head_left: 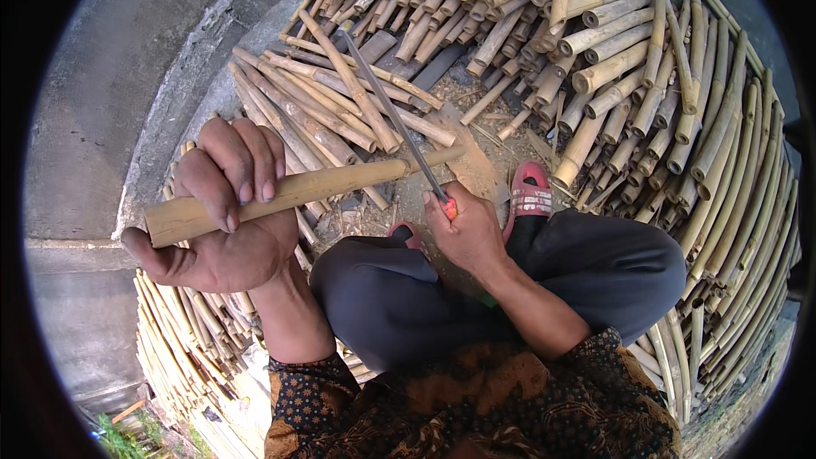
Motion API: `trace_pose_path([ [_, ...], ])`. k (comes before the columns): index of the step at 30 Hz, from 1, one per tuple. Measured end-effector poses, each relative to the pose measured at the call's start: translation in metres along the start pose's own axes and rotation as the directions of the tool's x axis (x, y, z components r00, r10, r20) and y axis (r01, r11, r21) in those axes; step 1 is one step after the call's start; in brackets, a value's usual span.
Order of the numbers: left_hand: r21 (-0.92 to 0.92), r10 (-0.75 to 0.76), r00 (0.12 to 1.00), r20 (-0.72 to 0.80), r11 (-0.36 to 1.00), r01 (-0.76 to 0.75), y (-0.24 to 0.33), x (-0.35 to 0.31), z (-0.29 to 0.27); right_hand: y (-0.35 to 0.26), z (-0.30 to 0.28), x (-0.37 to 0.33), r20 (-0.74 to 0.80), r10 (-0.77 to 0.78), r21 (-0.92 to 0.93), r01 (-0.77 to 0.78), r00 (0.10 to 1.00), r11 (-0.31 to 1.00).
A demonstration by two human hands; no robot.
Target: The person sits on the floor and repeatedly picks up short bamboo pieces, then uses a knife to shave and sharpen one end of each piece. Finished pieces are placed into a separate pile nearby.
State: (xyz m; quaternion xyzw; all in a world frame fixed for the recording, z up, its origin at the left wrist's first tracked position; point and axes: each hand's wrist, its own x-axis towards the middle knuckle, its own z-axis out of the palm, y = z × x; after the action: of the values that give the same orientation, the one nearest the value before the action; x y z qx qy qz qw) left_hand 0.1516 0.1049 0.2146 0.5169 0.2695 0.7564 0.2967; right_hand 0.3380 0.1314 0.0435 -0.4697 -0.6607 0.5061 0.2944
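My left hand [228, 221] is raised at the left, palm up. Its fingers curl over a pale bamboo piece [314, 189], which lies across the palm and points to the right. In my right hand [470, 229], closed round a red handle, is a long knife [393, 115] with a narrow dark blade. The blade slants away to the upper left and crosses the bamboo piece near its far right end. Whether the edge touches the bamboo cannot be made out. Wood-coloured dust and shavings [489, 161] lie on the ground beyond my right hand.
A big stack of cut bamboo poles [595, 51] fills the far side and curves down the right. Loose bamboo pieces [314, 110] lie ahead of my left hand, and more poles [183, 323] at the lower left. A grey concrete wall [102, 127] stands left. Pink sandals [529, 195] are on my feet.
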Motion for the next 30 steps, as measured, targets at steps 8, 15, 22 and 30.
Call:
trace_pose_path([
  [8, 0.04, 0.096, 0.995, -0.005, 0.995, -0.095, 0.001, 0.002, -0.002, 0.004, 0.005, 0.007, 0.01, 0.097, -0.113, -0.095, 0.995, 0.989],
  [15, 0.158, 0.145, 0.988, -0.062, 0.978, -0.133, 0.001, -0.002, 0.013, -0.002, 0.003, 0.007, 0.042, 0.009, -0.077, -0.006, 0.999, 0.997],
  [22, 0.119, 0.116, 0.991, -0.06, 0.987, -0.108, 0.006, -0.004, 0.018, -0.004, 0.001, 0.002, 0.01, 0.003, 0.028, -0.003, 1.0, 1.0],
  [30, 0.032, 0.147, 0.989, 0.023, 0.989, -0.147, 0.009, -0.011, 0.012, -0.005, -0.003, 0.004, -0.052, 0.108, -0.117, -0.113, 0.993, 0.987],
])
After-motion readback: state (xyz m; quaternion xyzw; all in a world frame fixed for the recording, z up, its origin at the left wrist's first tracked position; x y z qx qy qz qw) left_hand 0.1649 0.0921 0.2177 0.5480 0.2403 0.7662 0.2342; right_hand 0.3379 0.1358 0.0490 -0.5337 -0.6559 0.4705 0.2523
